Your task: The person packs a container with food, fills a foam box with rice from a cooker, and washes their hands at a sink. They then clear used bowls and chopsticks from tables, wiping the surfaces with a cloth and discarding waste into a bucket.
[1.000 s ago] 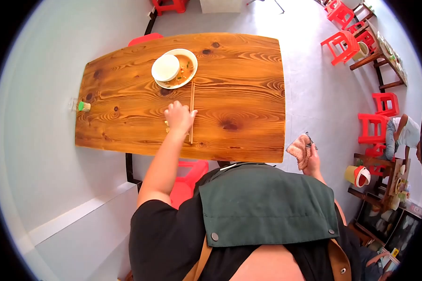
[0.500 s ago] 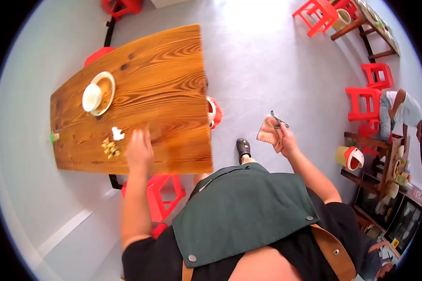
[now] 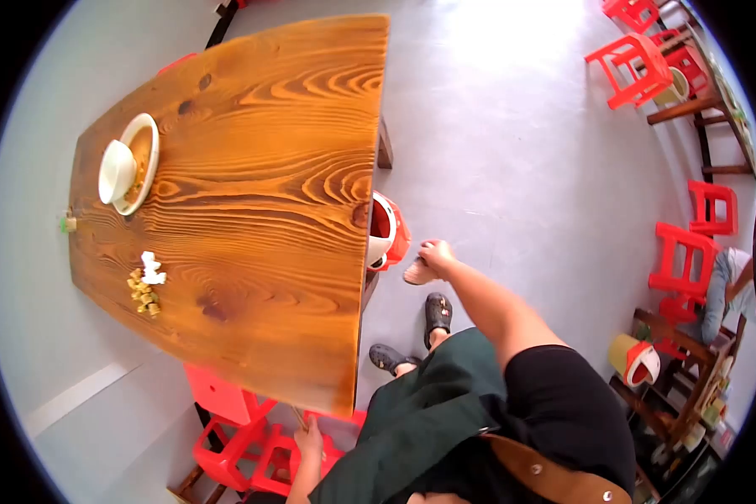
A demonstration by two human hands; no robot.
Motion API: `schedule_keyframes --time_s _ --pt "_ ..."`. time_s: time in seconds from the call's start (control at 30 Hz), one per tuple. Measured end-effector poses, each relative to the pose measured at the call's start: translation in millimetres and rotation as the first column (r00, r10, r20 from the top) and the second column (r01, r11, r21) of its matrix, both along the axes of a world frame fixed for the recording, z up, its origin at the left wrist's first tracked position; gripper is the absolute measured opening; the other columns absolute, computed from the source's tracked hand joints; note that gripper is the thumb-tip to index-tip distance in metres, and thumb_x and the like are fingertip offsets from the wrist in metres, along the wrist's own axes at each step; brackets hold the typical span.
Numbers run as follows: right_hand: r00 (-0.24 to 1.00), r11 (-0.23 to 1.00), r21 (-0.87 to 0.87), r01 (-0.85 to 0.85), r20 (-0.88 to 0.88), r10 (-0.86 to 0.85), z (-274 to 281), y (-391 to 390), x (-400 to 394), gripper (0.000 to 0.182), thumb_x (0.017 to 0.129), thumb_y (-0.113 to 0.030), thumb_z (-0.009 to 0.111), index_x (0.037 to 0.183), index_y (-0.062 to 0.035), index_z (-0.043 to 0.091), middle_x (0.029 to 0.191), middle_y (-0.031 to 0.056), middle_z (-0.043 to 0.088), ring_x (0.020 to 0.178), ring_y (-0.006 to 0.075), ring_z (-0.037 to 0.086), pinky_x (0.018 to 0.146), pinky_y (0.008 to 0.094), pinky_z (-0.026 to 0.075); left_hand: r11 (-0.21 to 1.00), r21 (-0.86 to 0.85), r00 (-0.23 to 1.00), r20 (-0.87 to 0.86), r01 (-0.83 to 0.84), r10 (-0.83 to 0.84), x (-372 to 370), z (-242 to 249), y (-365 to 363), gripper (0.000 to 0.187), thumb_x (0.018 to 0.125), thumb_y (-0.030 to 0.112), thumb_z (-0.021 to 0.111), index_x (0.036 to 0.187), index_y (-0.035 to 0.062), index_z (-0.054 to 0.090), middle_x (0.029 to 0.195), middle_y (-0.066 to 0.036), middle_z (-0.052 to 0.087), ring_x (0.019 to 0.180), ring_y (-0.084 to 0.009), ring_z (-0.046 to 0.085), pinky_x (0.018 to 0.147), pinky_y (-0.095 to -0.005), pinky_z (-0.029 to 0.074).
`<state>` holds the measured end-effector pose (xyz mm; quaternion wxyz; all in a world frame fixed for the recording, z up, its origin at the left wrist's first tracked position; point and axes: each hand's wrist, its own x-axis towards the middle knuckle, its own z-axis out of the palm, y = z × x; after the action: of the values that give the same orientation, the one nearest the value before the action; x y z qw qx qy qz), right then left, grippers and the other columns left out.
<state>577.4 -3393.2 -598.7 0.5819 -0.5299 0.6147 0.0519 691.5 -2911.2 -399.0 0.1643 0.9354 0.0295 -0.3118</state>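
My right hand (image 3: 438, 254) is closed around a bunched pinkish cloth (image 3: 419, 272) and hangs over the floor, just off the table's right edge. Low by the near table edge, my left hand (image 3: 309, 438) grips thin tan sticks that look like chopsticks (image 3: 299, 416). On the wooden table (image 3: 260, 168), a white bowl (image 3: 118, 171) rests tilted on an oval plate (image 3: 147, 164) with brown sauce. Nearer to me lie a crumpled white tissue (image 3: 152, 269) and a small pile of yellowish-brown food scraps (image 3: 143, 293).
A red and white bin (image 3: 388, 235) stands by the table's right side. Red stools (image 3: 227, 449) sit beneath the near edge. More red stools (image 3: 630, 71), another bin (image 3: 634, 359) and a seated person (image 3: 727, 286) are at the right. A small green-topped container (image 3: 67, 223) is by the wall.
My left hand has left the tabletop and dropped down beside the near edge. My right hand with the cloth has moved left, close to the bin. My view has shifted and turned.
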Motion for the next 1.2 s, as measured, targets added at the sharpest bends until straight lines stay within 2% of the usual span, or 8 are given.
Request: schedule_keyframes --time_s 0.23,0.47,0.57,0.63,0.7,0.83,1.03,1.2 --pt "0.861 0.855 -0.111 -0.506 -0.121 0.494 -29.1 -15.7 90.6 0.038 0.063 -0.033 0.062 0.092 -0.0085 0.059 0.092 0.0114 0.060 0.087 0.0265 0.057 0.077 0.0338 0.046 0.990 0.003 0.964 -0.231 -0.138 0.135 -30.4 -4.2 -36.2 0.035 0.082 0.030 0.047 0.077 -0.0040 0.054 0.060 -0.016 0.054 0.059 -0.0258 0.056 0.055 -0.0354 0.044" --pt "0.989 0.991 0.047 0.127 -0.080 -0.123 -131.1 -13.1 3.5 0.044 0.066 -0.025 0.057 0.099 0.0034 0.055 0.098 0.0208 0.057 0.096 0.0316 0.054 0.077 0.0367 0.045 0.956 -0.273 0.968 -0.193 0.107 -0.163 -38.5 -92.4 -34.2 0.034 0.082 0.031 0.046 0.084 -0.0022 0.055 0.067 -0.016 0.058 0.067 -0.0284 0.058 0.061 -0.0367 0.045" --pt "0.873 0.906 -0.178 -0.384 -0.388 0.294 48.1 -19.6 -46.2 0.035 0.066 -0.026 0.053 0.090 -0.0016 0.059 0.086 0.0208 0.059 0.086 0.0338 0.057 0.071 0.0397 0.044 0.733 -0.452 0.857 0.182 0.508 -0.482 -63.8 -120.8 -51.6 0.034 0.082 0.031 0.046 0.087 -0.0015 0.055 0.070 -0.017 0.059 0.070 -0.0295 0.059 0.063 -0.0373 0.046" --pt "0.785 0.794 -0.250 -0.554 -0.474 0.398 114.7 -4.3 -78.8 0.028 0.066 -0.025 0.053 0.082 -0.0032 0.061 0.081 0.0204 0.060 0.080 0.0339 0.058 0.068 0.0404 0.047 0.954 -0.295 0.806 -0.575 -0.049 -0.137 -78.5 -143.0 -72.4 0.034 0.081 0.031 0.045 0.099 0.0039 0.055 0.089 -0.017 0.060 0.082 -0.0318 0.057 0.071 -0.0392 0.045" --pt "0.684 0.750 -0.157 -0.642 -0.558 0.469 150.1 20.4 -100.8 0.026 0.066 -0.024 0.052 0.077 -0.0031 0.062 0.079 0.0202 0.060 0.078 0.0341 0.059 0.068 0.0408 0.047 0.873 -0.434 0.945 -0.125 0.221 -0.302 -78.6 -97.8 -113.9 0.039 0.078 0.036 0.050 0.099 0.0032 0.055 0.092 -0.019 0.059 0.082 -0.0313 0.058 0.071 -0.0382 0.045" --pt "0.616 0.713 -0.062 -0.699 -0.559 0.555 197.2 86.4 -101.9 0.026 0.064 -0.023 0.052 0.076 -0.0032 0.063 0.078 0.0197 0.060 0.079 0.0331 0.059 0.069 0.0400 0.047 0.925 -0.262 0.902 -0.262 0.275 -0.342 -65.0 -52.2 -136.6 0.051 0.074 0.048 0.054 0.100 0.0040 0.055 0.090 -0.016 0.060 0.075 -0.0267 0.058 0.066 -0.0343 0.045" --pt "0.584 0.645 0.027 -0.763 -0.400 0.707 211.7 180.6 -54.3 0.029 0.063 -0.028 0.051 0.078 -0.0057 0.063 0.082 0.0185 0.061 0.083 0.0334 0.058 0.073 0.0400 0.045 0.768 -0.316 0.647 -0.745 -0.557 0.162 6.7 -40.8 -66.8 0.062 0.059 0.056 0.068 0.093 0.0062 0.055 0.072 -0.005 0.053 0.056 -0.0144 0.048 0.049 -0.0277 0.039" --pt "0.647 0.634 -0.148 -0.759 -0.283 0.708 235.4 249.5 12.2 0.030 0.064 -0.026 0.050 0.082 -0.0050 0.062 0.086 0.0192 0.060 0.083 0.0342 0.057 0.075 0.0414 0.045 0.942 -0.144 0.876 -0.348 0.302 -0.334 79.2 6.6 -8.3 0.069 0.055 0.030 0.072 0.111 0.0005 0.045 0.106 -0.019 0.054 0.096 -0.0306 0.053 0.082 -0.0352 0.042"
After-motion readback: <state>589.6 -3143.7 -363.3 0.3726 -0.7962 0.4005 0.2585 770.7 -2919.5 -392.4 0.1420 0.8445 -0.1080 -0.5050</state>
